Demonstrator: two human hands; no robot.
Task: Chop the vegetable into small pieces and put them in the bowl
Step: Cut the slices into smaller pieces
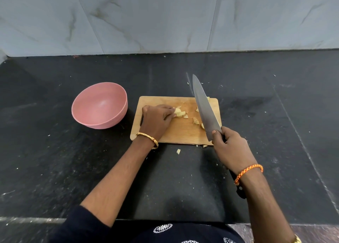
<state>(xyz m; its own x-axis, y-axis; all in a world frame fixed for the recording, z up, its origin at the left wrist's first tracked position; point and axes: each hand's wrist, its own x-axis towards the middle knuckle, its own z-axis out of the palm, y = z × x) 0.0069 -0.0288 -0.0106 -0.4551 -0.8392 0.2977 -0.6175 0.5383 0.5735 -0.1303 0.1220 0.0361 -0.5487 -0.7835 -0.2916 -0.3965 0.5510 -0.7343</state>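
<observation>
pinning the vegetable [177, 112] on the cutting board [176, 131] with left hand [156, 121] fingers curled round it; right hand [228, 147] gripping knife [204, 109], hovering just right of it; bowl [100, 105] waiting left.

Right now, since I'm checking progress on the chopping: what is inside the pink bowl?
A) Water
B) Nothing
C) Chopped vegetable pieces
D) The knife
B: the pink bowl shows only its bare inside, while the cut pieces lie on the cutting board.
</observation>
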